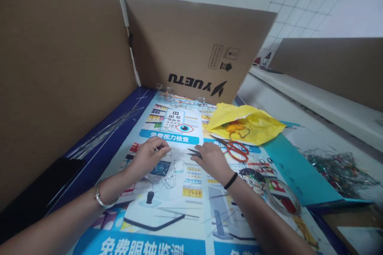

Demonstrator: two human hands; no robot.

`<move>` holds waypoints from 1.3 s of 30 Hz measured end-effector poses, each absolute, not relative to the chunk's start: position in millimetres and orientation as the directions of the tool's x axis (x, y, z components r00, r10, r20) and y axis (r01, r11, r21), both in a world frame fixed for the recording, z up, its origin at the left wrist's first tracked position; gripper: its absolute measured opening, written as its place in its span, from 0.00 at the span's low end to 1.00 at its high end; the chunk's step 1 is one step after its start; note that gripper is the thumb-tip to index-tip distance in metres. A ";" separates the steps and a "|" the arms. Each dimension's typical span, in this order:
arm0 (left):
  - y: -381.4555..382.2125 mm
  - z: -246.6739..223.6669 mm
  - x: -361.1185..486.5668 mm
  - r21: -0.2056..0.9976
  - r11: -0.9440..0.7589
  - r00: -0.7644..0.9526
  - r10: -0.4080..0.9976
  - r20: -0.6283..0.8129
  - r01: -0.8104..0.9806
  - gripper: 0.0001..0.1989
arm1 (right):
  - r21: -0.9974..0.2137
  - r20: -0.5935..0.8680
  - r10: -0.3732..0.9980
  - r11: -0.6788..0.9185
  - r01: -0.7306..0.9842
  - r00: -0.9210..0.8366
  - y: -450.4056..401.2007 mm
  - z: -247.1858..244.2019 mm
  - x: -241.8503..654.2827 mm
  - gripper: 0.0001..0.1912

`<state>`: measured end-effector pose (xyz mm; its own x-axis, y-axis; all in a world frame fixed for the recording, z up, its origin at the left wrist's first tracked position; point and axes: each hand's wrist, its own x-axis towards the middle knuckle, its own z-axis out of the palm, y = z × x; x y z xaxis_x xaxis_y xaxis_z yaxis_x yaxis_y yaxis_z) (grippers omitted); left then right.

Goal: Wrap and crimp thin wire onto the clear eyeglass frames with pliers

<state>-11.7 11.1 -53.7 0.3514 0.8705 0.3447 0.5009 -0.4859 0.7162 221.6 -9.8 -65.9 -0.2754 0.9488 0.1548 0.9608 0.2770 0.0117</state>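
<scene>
Two bare hands work close together over a desk [196, 227] covered in a colourful print, walled on the left and far sides by brown cardboard panels [191, 40]. The right hand [211, 159], a black band [230, 181] at its wrist, is closed around a dark tool [194, 153] whose two pointed tips stand slightly apart and aim left, toward the other hand. The left hand [151, 153], a silver-coloured bangle [100, 196] on its wrist, is curled narrow, thumb and forefinger drawn near each other; whether it pinches anything cannot be told from here. Fine wire loops [170, 174] lie on the near side of the hands, in the middle of the print, with a few thin straight wires [179, 213] nearer still.

Just beyond the right hand rest scissors [237, 150] with orange-red handles, their dark blades pointing left. Behind them, on the far right, a yellow bag [263, 121] gapes, an orange item [235, 127] showing in its mouth. A clear round-rimmed item [267, 193] sits beside the right forearm. Farther right lies a tangled heap of shiny strands [341, 171]; along the left edge, a bundle of long silvery wires [103, 132] stretches away from a black object [66, 175].
</scene>
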 end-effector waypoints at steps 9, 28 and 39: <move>10.4 -64.6 -11.0 0.444 -0.662 0.430 0.740 0.517 0.604 0.06 | -0.230 0.278 0.921 0.341 0.912 -0.274 -19.2 -63.7 205.5 0.14; 2.9 -59.2 -10.3 0.334 -0.706 0.481 0.684 0.548 0.624 0.08 | -0.951 -0.036 0.983 0.021 0.308 -0.180 -31.4 -71.3 190.1 0.10; -2.6 -43.9 -6.7 0.543 -0.571 0.554 0.804 0.216 0.616 0.06 | -0.980 -0.044 0.988 -0.013 0.200 -0.151 -34.2 -66.2 188.9 0.11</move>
